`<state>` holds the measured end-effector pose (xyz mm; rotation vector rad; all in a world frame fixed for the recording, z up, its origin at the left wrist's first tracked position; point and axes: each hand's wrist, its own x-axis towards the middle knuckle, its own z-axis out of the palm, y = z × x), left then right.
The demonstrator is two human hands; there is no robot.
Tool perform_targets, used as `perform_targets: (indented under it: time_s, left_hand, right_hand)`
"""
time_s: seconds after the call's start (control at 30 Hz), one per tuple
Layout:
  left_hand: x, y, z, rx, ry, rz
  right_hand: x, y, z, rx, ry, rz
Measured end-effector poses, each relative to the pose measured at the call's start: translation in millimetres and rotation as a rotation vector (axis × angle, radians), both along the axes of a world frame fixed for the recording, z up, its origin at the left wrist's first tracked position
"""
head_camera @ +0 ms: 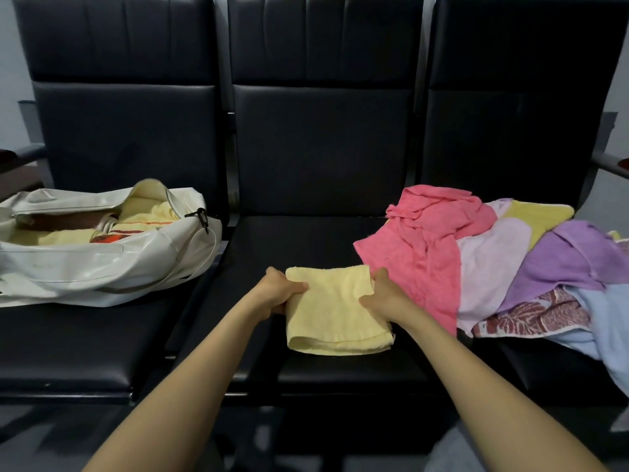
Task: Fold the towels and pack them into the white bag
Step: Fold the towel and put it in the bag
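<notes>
White bag (85, 264) lies open on the left seat (68, 352), part-filled. My left hand (279, 291) pinches the folded towel (333, 315) by its left edge and my right hand (381, 294) by its right, near the middle seat's (306, 240) front edge. It looks soft and limp, so I would hold both edges. Pile (476, 253) covers the right seat (544, 369).

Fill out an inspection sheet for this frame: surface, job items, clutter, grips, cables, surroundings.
Surface: black bench seats, three side by side.
Job's things: folded yellow towel at the middle seat; white bag open on the left seat, towels inside; unfolded towel pile on the right seat.
Clutter: nothing seen.
Grips: left grip and right grip each hold one side of the yellow towel.
Cables: nothing seen.
Surroundings: pale wall behind the seats.
</notes>
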<state>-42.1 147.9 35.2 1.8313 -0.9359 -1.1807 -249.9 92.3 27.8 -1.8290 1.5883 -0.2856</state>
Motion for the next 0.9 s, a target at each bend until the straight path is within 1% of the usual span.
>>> perform_targets:
  time_s: [0.1,0.17,0.2,0.23,0.3,0.4,0.43,0.5,0.53,0.6,0.67,0.77,0.8,0.9]
  left_hand:
    - [3,5,0,0.000,0.064,-0.051]
    - [4,10,4,0.003,0.135,-0.145]
    - [6,13,7,0.003,0.174,-0.197]
    - [9,15,9,0.006,0.200,-0.249]
    - [15,18,13,-0.020,0.212,-0.319]
    - [22,20,17,-0.139,0.179,-0.307]
    - [23,21,19,-0.190,0.126,-0.291]
    - [24,24,23,-0.280,-0.094,-0.265]
    - [23,25,23,-0.308,-0.211,-0.260]
    - [22,28,24,-0.336,-0.374,-0.263]
    - [18,32,24,-0.361,-0.503,-0.287]
    - [12,36,24,-0.402,-0.646,-0.282]
    - [10,36,23,-0.422,-0.685,-0.268]
    - [6,39,19,-0.510,-0.849,-0.189]
  right_hand:
    - [-5,-4,6,0.099,-0.311,-0.115]
    - [-9,-5,12,0.214,-0.513,-0.174]
    - [-12,-6,15,0.259,-0.581,-0.172]
    - [-14,-6,17,0.279,-0.630,-0.154]
    - [-18,-4,25,0.251,-0.713,-0.098]
    - [-24,-1,35,0.150,-0.809,-0.036]
    - [-25,0,37,0.130,-0.827,-0.009]
    - [-27,1,39,0.082,-0.815,0.057]
    - [-27,1,39,0.049,-0.788,0.097]
    - [-25,6,40,-0.006,-0.701,0.173]
    - [-22,11,40,-0.080,-0.531,0.206]
    - [-15,18,39,-0.268,-0.268,0.179]
    - [-13,20,38,-0.341,-0.221,0.165]
    - [-7,22,37,-0.511,-0.186,0.147]
